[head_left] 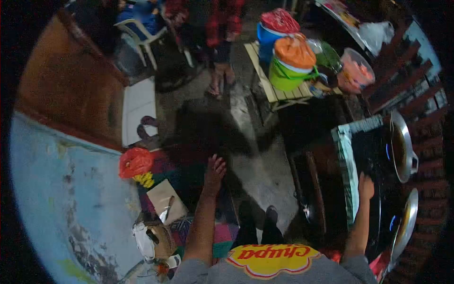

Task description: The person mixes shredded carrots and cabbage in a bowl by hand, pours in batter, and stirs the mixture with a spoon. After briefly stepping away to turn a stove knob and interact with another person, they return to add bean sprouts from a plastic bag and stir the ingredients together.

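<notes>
A broad gap over the floor runs between the left hand and the ledge, near to far. At the far end a person's legs and, farther right, the bench with its buckets stand in the way. The right hand has the ledge just to its left; to its right, the far pan and near pan bar the side, blue flames by both, only a slit between their rims. On the left, a hand could pass above the board and knife; the wall closes that side.
</notes>
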`<move>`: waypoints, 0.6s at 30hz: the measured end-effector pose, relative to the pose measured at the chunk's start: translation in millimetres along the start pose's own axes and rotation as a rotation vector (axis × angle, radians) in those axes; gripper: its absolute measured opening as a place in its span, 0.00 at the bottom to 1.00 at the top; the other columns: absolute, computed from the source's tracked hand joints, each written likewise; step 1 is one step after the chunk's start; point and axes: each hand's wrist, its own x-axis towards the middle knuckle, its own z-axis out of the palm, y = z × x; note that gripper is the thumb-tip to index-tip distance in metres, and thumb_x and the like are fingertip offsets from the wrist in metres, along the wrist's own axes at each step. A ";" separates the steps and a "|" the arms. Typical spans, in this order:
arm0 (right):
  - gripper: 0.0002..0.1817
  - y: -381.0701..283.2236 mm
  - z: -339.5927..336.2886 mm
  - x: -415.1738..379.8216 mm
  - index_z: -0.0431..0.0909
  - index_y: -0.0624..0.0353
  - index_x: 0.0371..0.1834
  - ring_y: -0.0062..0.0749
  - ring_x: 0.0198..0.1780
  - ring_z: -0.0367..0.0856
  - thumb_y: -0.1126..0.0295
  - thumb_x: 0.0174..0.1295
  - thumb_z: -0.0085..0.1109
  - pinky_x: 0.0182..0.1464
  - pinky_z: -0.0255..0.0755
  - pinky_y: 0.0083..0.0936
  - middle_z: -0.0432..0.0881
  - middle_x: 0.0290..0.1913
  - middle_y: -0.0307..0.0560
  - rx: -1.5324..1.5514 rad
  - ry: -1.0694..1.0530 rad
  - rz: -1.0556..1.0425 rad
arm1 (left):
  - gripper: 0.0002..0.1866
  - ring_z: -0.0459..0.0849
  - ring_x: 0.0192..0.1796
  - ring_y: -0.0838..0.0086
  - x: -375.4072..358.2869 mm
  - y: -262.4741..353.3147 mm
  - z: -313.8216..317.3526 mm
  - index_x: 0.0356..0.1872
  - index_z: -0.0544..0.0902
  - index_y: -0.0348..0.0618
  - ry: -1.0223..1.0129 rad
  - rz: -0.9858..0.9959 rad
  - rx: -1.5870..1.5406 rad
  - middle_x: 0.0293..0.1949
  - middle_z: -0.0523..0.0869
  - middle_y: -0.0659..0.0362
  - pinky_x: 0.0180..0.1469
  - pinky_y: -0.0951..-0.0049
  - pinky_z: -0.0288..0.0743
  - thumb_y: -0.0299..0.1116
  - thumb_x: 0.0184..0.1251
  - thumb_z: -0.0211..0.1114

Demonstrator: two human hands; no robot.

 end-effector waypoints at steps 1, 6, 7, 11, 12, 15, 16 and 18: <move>0.24 16.7 22.5 -12.9 0.75 0.61 0.31 0.56 0.31 0.78 0.48 0.62 0.42 0.32 0.72 0.45 0.78 0.28 0.60 0.000 0.021 -0.040 | 0.34 0.61 0.64 0.62 13.8 21.8 13.9 0.67 0.54 0.47 0.039 -0.053 -0.142 0.65 0.59 0.55 0.65 0.64 0.54 0.58 0.67 0.42; 0.15 106.5 166.4 -165.3 0.77 0.58 0.22 0.50 0.26 0.78 0.58 0.55 0.51 0.27 0.72 0.44 0.78 0.23 0.56 0.041 -0.169 -0.415 | 0.33 0.55 0.68 0.61 30.3 95.3 55.8 0.66 0.55 0.50 -0.048 0.022 -0.469 0.67 0.55 0.55 0.65 0.64 0.58 0.57 0.65 0.45; 0.13 125.4 195.6 -195.1 0.78 0.56 0.23 0.45 0.25 0.79 0.60 0.54 0.51 0.27 0.73 0.41 0.79 0.24 0.54 -0.014 -0.577 -0.451 | 0.32 0.55 0.68 0.61 32.0 99.7 57.7 0.66 0.57 0.52 -0.067 0.026 -0.628 0.68 0.55 0.56 0.64 0.64 0.58 0.57 0.66 0.44; 0.12 153.9 202.0 -299.3 0.80 0.55 0.26 0.43 0.26 0.79 0.60 0.55 0.51 0.29 0.73 0.38 0.81 0.26 0.51 0.167 -0.898 -0.216 | 0.25 0.55 0.68 0.61 37.8 101.5 71.6 0.64 0.61 0.52 -0.084 0.088 -0.836 0.68 0.55 0.56 0.65 0.64 0.59 0.48 0.69 0.45; 0.12 155.4 196.0 -304.1 0.80 0.55 0.26 0.43 0.26 0.79 0.60 0.55 0.51 0.29 0.72 0.38 0.80 0.26 0.52 0.195 -0.904 -0.171 | 0.24 0.55 0.68 0.61 31.4 106.8 78.0 0.63 0.62 0.53 -0.159 0.084 -0.920 0.68 0.55 0.55 0.64 0.65 0.60 0.43 0.68 0.49; 0.12 157.7 180.8 -299.0 0.79 0.55 0.28 0.45 0.27 0.78 0.61 0.54 0.51 0.30 0.72 0.38 0.80 0.27 0.52 0.269 -0.860 -0.105 | 0.30 0.56 0.68 0.62 11.8 121.3 104.3 0.67 0.51 0.52 -0.240 0.104 -0.880 0.68 0.53 0.53 0.66 0.63 0.55 0.53 0.69 0.39; 0.12 157.0 174.8 -294.4 0.79 0.56 0.28 0.45 0.27 0.78 0.61 0.54 0.51 0.30 0.72 0.38 0.80 0.27 0.53 0.305 -0.836 -0.088 | 0.30 0.52 0.69 0.63 8.9 117.6 105.4 0.67 0.55 0.51 -0.400 0.129 -0.998 0.68 0.53 0.53 0.67 0.63 0.52 0.53 0.68 0.41; 0.12 150.9 161.9 -282.8 0.79 0.56 0.29 0.46 0.27 0.78 0.61 0.54 0.51 0.30 0.71 0.38 0.80 0.28 0.53 0.388 -0.793 -0.063 | 0.27 0.52 0.69 0.63 0.3 119.3 107.9 0.66 0.56 0.54 -0.487 0.112 -1.048 0.68 0.53 0.54 0.68 0.64 0.53 0.39 0.65 0.47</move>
